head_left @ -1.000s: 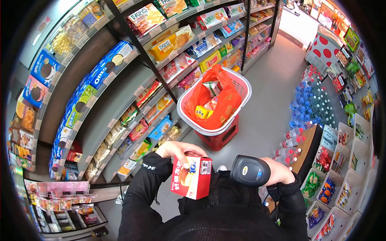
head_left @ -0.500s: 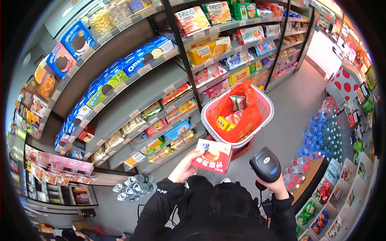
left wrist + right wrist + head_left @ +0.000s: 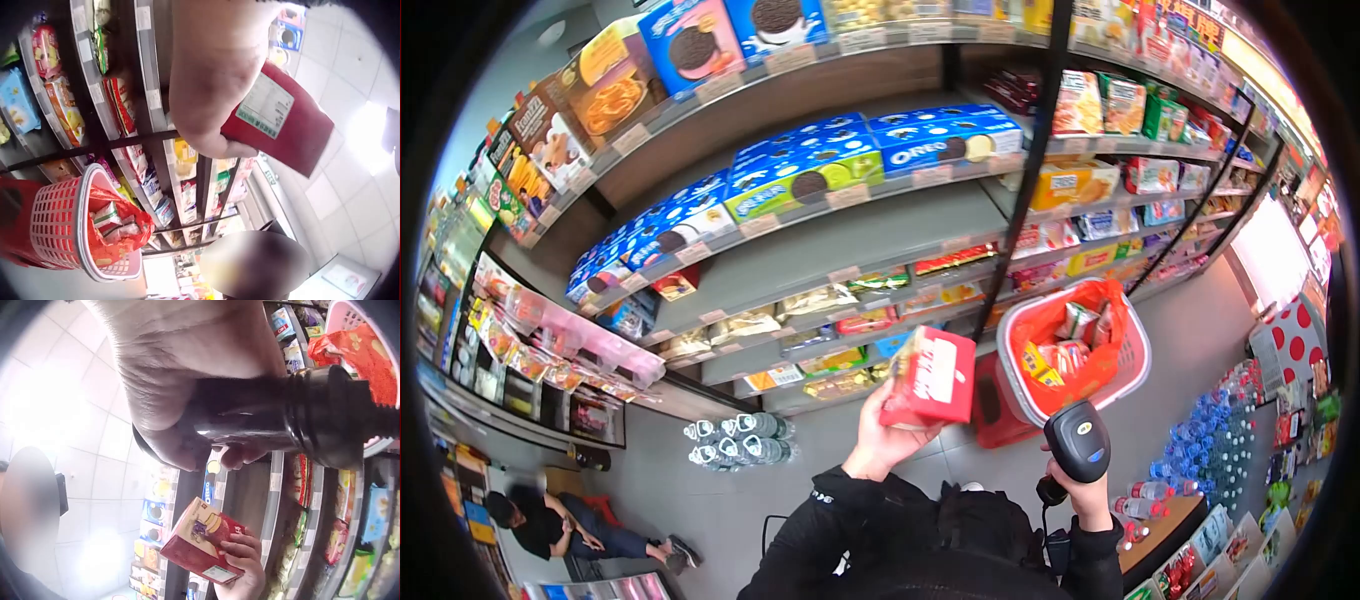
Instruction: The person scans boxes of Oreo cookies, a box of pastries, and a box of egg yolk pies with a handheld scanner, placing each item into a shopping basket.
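My left hand holds a red snack box by its side, raised in front of the shelves. In the left wrist view, a white and green label shows on a red face of the box. A black handheld barcode scanner is gripped by its handle in my right hand, to the right of the box and a little lower. Fingers and palm wrap the scanner handle in the right wrist view, and a cable hangs below it. The box and the scanner are apart.
A pink and white basket lined with a red bag of snacks stands beyond the scanner. Shelves of packaged biscuits curve ahead. Water bottles stand on the floor at left, near a seated person; more bottles stand at right.
The head view has swung left, so the basket sits farther right and a seated person appears. My left hand has turned the box to other faces. The scanner stays in my right hand.
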`<state>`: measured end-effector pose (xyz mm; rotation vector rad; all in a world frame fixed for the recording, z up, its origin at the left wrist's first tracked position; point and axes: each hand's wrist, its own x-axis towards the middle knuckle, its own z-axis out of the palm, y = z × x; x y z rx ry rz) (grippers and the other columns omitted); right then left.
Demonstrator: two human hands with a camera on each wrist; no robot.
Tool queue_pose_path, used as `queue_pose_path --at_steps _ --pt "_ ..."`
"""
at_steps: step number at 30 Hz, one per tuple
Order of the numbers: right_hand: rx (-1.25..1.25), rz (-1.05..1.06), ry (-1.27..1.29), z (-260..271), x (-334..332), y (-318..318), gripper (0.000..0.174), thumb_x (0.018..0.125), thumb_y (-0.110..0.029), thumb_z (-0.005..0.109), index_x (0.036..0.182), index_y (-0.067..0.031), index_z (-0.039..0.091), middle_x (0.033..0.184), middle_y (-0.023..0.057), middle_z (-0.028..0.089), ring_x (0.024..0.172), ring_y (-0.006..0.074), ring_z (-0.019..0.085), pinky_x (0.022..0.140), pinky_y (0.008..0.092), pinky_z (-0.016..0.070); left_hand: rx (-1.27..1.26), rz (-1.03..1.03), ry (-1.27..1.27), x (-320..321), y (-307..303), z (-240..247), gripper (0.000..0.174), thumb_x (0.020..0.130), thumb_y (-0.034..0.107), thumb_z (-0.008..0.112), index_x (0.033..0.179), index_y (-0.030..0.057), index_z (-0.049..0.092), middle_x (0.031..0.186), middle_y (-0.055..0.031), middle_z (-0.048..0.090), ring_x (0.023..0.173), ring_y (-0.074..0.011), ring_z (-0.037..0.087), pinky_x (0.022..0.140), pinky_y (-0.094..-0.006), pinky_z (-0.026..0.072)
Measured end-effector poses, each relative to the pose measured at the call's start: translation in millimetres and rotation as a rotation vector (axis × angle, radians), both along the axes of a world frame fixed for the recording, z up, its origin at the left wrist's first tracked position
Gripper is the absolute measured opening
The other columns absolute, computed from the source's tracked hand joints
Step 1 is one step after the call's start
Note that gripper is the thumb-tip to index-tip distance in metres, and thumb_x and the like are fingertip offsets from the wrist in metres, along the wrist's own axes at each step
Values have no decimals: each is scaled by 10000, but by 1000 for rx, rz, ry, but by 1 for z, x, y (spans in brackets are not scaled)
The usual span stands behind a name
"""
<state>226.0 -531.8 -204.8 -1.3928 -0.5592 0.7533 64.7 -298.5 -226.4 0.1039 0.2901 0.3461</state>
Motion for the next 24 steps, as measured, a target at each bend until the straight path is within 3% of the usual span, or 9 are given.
queue_pose_path --at_steps 3,5,9,11,16,19,21,23,24 --pt "-53 60 20 -7 -17 35 477 613 22 675 1054 -17 497 945 74 588 881 148 555 788 288 429 -144 49 -266 -28 37 -22 566 769 479 443 1171 80 429 1106 -156 483 931 -303 507 752 -407 446" --pt "-116 57 -11 -38 -22 54 527 584 -14 714 1060 -21 488 962 68 575 891 148 546 797 295 425 -179 92 -306 -47 57 -20 581 760 491 441 1172 80 431 1108 -172 479 913 -310 510 746 -399 451" --pt "-202 189 -188 -13 -47 122 571 558 -68 753 1058 -19 481 963 64 569 889 146 542 794 293 425 -177 119 -407 -91 94 -22 638 733 518 439 1186 69 416 1048 -177 483 833 -296 511 722 -368 454" --pt "-193 224 -239 2 -64 157 567 557 -69 754 1053 -21 485 953 63 572 878 139 543 779 289 431 -154 75 -316 -111 111 -16 623 696 599 434 1111 135 452 838 -86 425 611 -200 418 556 -281 363" --pt "-128 408 -237 21 -98 227 551 564 -63 734 1057 -14 493 953 65 576 882 137 542 782 284 425 -82 14 -317 -151 150 -25 608 689 604 416 1092 149 446 784 -82 414 525 -194 379 532 -286 301" --pt "-62 522 -277 25 -114 256 579 561 -70 728 1083 -8 484 969 74 575 902 145 537 803 287 415 93 6 -161 -167 166 -16 633 699 639 413 1122 168 437 734 -43 411 500 -147 366 515 -265 307" --pt "-46 556 -234 29 -124 274 597 551 -80 725 1092 -5 482 978 79 574 915 151 533 813 293 411 46 51 -87 -175 176 -4 594 702 630 399 1060 160 457 733 -68 400 556 -181 372 542 -287 294" --pt "-41 562 -277 30 -132 287 597 554 -80 720 1095 -3 481 990 79 571 922 149 530 816 292 409 79 181 71 -188 189 -15 587 736 581 402 1114 133 439 847 -112 474 629 -223 444 580 -321 336" --pt "-39 579 -312 33 -135 291 602 555 -78 721 1101 -4 478 1004 80 566 929 149 527 820 291 407 180 287 121 -197 189 -7 582 771 511 421 1185 102 399 1032 -146 503 780 -290 515 651 -394 389"
